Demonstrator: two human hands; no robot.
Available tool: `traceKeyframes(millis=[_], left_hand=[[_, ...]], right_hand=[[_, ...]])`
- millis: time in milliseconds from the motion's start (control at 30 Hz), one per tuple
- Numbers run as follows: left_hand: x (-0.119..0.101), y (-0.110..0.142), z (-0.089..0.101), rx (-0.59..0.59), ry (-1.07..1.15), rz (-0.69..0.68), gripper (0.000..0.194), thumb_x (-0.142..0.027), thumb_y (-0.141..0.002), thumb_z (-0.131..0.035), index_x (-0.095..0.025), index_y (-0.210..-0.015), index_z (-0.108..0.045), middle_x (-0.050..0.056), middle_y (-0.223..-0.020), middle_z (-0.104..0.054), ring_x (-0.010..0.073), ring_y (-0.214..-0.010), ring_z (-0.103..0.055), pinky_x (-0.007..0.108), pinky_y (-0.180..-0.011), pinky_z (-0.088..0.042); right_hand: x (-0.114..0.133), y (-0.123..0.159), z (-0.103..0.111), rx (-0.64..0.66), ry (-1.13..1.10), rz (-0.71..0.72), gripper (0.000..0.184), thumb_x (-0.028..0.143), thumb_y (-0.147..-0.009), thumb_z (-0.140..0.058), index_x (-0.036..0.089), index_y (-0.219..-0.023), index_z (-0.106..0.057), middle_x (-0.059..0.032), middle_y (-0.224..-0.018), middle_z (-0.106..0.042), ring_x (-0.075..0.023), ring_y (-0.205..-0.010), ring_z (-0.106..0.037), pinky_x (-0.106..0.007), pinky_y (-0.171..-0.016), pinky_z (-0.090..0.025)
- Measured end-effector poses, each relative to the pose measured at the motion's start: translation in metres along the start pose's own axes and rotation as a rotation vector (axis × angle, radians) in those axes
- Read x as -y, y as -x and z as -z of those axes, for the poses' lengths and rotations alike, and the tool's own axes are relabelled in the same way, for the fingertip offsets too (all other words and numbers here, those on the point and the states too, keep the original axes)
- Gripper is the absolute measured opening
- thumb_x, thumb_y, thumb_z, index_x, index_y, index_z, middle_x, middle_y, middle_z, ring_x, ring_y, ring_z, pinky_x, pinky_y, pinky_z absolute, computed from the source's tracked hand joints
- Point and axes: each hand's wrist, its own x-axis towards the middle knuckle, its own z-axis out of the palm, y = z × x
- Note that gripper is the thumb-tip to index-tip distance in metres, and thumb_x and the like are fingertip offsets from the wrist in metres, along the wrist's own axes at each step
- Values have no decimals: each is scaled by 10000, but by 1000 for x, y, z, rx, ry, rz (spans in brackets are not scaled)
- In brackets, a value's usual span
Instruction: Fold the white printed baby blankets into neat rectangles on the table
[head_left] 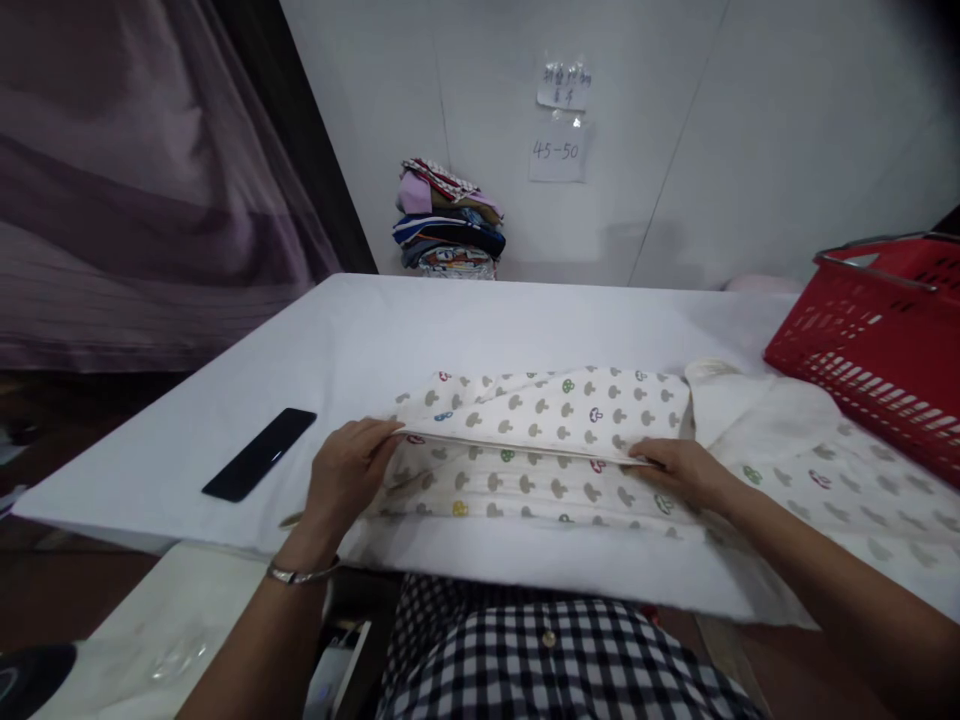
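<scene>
The right edge cuts off the red basket [889, 345] and mushroom-print cloth [652, 402]

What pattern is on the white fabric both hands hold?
The white fabric has mushroom print, mostly grey-brown; best in head view.

I'm seeing left hand [351, 465] and right hand [681, 472] pinching one edge of mushroom-print cloth [536, 405] on white table [525, 325]; black smartphone [260, 455] lying left, red plastic basket [874, 335] sitting right, folded-fabric stack [450, 222] showing behind.
</scene>
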Motion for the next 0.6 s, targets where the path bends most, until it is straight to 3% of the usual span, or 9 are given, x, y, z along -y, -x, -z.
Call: traceKeyframes(millis=[167,400,600], left_hand=[[4,8,-5,65,-12,-9,240,-329,-888,-452,-202,-947,-647,35,-911,-679,190,-858,-605,304,-760,-456],[1,10,-5,53,-18,-27,248,-333,-890,-441,-198,-943,-643,37,-903,-678,188,-837,-604,303,-754,-461],[3,13,-6,74,-34,1,282,-360,-895,-430,-192,-947,-651,44,-897,-681,196,-839,-606,317,-756,-463]], right_hand=[[5,0,0,30,-68,8,294,435,-925,-389,224,-967,-590,-57,-883,-626,-180,-776,-582,-292,-674,-448],[12,-16,-8,-41,95,175,306,345,-945,-346,195,-966,-612,-103,-997,-590,-211,-894,-558,-332,-741,-466],[21,-3,3,-82,148,184,335,293,-950,-308,182,-894,-619,-88,-864,-600,-195,-792,-539,-321,-704,-440]])
